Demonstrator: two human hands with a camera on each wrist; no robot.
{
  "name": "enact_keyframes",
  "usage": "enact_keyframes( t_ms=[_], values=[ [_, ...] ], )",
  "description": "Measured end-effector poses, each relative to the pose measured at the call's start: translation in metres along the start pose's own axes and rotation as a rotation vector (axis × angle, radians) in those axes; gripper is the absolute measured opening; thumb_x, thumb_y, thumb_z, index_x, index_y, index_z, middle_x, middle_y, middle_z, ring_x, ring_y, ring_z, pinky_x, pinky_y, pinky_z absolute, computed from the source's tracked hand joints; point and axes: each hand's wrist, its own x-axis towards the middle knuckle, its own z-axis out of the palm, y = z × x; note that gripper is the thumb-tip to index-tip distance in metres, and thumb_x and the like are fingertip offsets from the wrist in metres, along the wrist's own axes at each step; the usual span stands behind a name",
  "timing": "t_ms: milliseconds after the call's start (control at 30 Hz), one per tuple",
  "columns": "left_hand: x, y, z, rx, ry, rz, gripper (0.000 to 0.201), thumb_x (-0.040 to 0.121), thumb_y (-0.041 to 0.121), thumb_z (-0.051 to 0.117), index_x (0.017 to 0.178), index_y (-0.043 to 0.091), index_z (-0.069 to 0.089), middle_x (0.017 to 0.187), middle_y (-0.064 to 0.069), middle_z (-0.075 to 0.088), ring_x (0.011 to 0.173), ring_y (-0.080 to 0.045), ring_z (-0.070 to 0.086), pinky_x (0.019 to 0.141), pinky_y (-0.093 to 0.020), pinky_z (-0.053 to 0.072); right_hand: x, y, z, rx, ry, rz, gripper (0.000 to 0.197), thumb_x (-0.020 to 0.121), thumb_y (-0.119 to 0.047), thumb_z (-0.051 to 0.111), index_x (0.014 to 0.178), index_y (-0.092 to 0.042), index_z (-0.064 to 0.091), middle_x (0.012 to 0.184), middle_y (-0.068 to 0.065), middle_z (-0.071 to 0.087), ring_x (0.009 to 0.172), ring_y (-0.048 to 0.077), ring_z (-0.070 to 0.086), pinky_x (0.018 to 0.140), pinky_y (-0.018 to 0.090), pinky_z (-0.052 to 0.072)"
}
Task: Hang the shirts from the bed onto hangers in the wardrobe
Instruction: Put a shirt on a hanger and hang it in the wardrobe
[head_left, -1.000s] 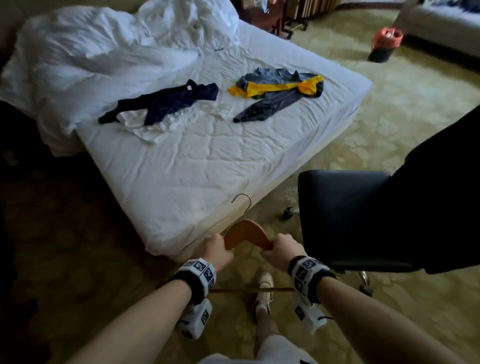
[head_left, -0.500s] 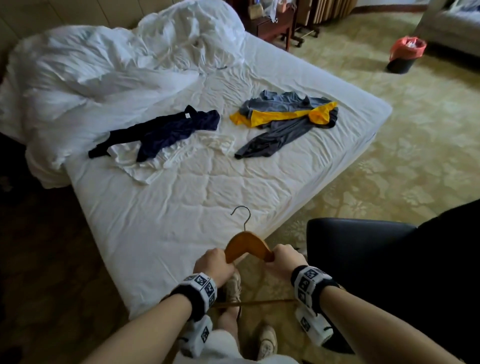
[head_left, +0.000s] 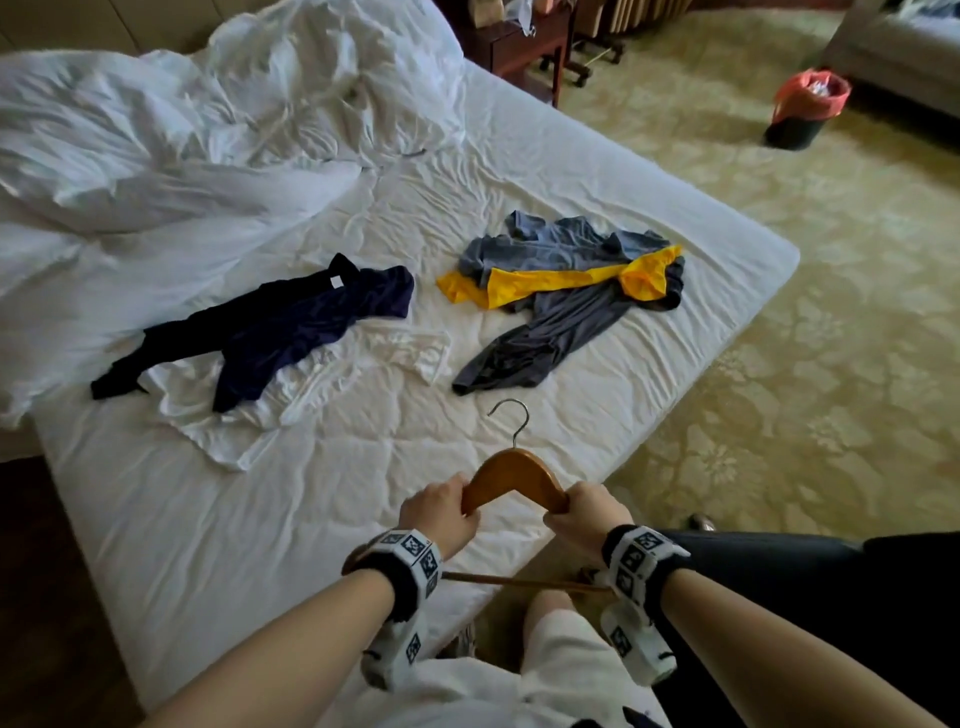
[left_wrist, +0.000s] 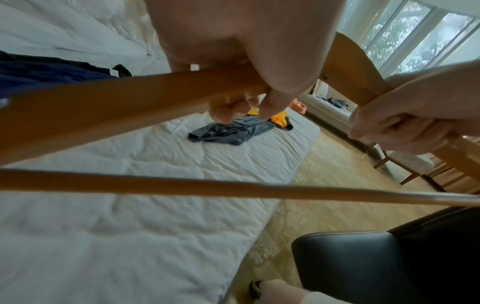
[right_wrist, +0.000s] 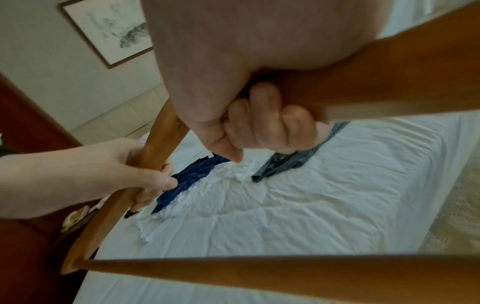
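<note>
Both hands hold a wooden hanger (head_left: 511, 475) with a metal hook over the near corner of the bed (head_left: 260, 530). My left hand (head_left: 439, 512) grips its left arm and my right hand (head_left: 587, 514) grips its right arm, fingers curled round the wood (left_wrist: 155, 96) (right_wrist: 376, 86). On the sheet lie a navy shirt (head_left: 291, 322) over a white shirt (head_left: 322, 384), and further right a grey shirt (head_left: 550, 312) with a yellow garment (head_left: 550, 283) across it.
A crumpled white duvet (head_left: 208, 135) fills the head of the bed. A black chair (head_left: 810, 597) stands close at my right. A bin with a red bag (head_left: 808, 109) sits on the patterned carpet, far right. A dark wooden side table (head_left: 519, 47) stands behind the bed.
I have stepped closer to the bed, so the hanger now hangs over the mattress corner. Both hands keep the same grip on it. The chair has slid toward the lower right of view.
</note>
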Motion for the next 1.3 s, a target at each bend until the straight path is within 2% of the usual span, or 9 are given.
enact_keyframes(
  t_ms=[167,300,433,700,800,900,1067,1167,1300],
  values=[
    [0.071,0.011,-0.003,0.053,-0.069,0.029,0.021,0.1,0.039,0.046,0.117,0.028,0.05,0.098,-0.005,0.069,0.094,-0.03,0.067,0.081,-0.038,0.051,0.074,0.013,-0.041,0.116,-0.128,0.009,0.021,0.083,-0.033,0.071,0.075,-0.017,0.061,0.069,-0.002,0.061,0.061,0.013,0.059,0.054,0.023,0.044],
    [0.109,0.029,-0.015,0.108,-0.097,0.094,0.023,0.1,0.037,0.046,0.12,0.028,0.051,0.099,-0.004,0.069,0.093,-0.028,0.065,0.081,-0.034,0.046,0.129,-0.008,-0.087,0.392,-0.472,-0.113,0.028,0.084,-0.033,0.077,0.086,-0.006,0.069,0.069,0.008,0.066,0.059,0.018,0.062,0.061,0.031,0.054],
    [0.15,0.039,-0.028,0.205,-0.057,0.185,0.021,0.094,0.025,0.05,0.115,0.025,0.055,0.104,0.001,0.066,0.097,-0.023,0.061,0.093,-0.036,0.042,0.172,-0.036,-0.114,0.504,-0.672,-0.167,0.06,0.075,-0.062,0.075,0.099,-0.007,0.074,0.076,0.012,0.064,0.068,0.023,0.059,0.065,0.033,0.05],
    [0.238,0.002,-0.045,0.012,0.15,-0.087,0.073,0.089,0.02,0.062,0.152,0.026,0.025,0.155,-0.003,0.021,0.145,-0.021,0.02,0.118,-0.034,0.026,0.274,-0.077,-0.101,0.61,-0.278,-0.265,0.032,0.08,-0.059,0.068,0.085,-0.027,0.072,0.055,-0.013,0.054,0.059,0.013,0.051,0.062,0.032,0.041],
    [0.265,-0.024,-0.042,-0.049,0.133,-0.165,0.068,0.092,0.023,0.06,0.15,0.026,0.025,0.155,0.0,0.021,0.145,-0.017,0.02,0.118,-0.03,0.025,0.311,-0.099,-0.093,0.584,-0.202,-0.294,0.028,0.084,-0.056,0.066,0.079,-0.029,0.071,0.058,-0.01,0.057,0.059,0.013,0.054,0.062,0.033,0.043],
    [0.292,-0.053,-0.031,-0.098,0.132,-0.229,0.063,0.094,0.025,0.059,0.149,0.02,0.028,0.152,0.0,0.028,0.143,-0.016,0.025,0.114,-0.028,0.027,0.342,-0.121,-0.084,0.537,-0.109,-0.339,0.024,0.089,-0.048,0.066,0.089,-0.024,0.07,0.069,-0.009,0.064,0.065,0.009,0.06,0.06,0.02,0.043],
    [0.338,-0.096,0.005,-0.134,0.104,-0.292,0.063,0.096,0.027,0.057,0.15,0.02,0.025,0.151,0.002,0.029,0.141,-0.016,0.027,0.109,-0.028,0.031,0.4,-0.142,-0.05,0.523,0.015,-0.313,0.023,0.09,-0.045,0.066,0.1,-0.025,0.069,0.083,-0.006,0.071,0.078,0.01,0.067,0.072,0.028,0.053],
    [0.363,-0.111,0.03,-0.14,0.079,-0.308,0.066,0.096,0.029,0.058,0.151,0.018,0.022,0.151,0.0,0.028,0.14,-0.019,0.027,0.109,-0.031,0.034,0.419,-0.139,-0.027,0.487,0.103,-0.321,0.019,0.091,-0.038,0.067,0.097,-0.02,0.07,0.078,-0.009,0.068,0.072,-0.002,0.062,0.062,0.009,0.043],
    [0.393,-0.12,0.063,-0.094,0.124,-0.317,0.065,0.09,0.029,0.061,0.147,0.018,0.032,0.148,-0.002,0.032,0.134,-0.022,0.034,0.105,-0.034,0.037,0.428,-0.132,-0.018,0.484,0.135,-0.385,0.011,0.092,-0.028,0.067,0.089,-0.018,0.071,0.066,-0.008,0.065,0.064,0.0,0.061,0.056,0.009,0.041]
  ],
)
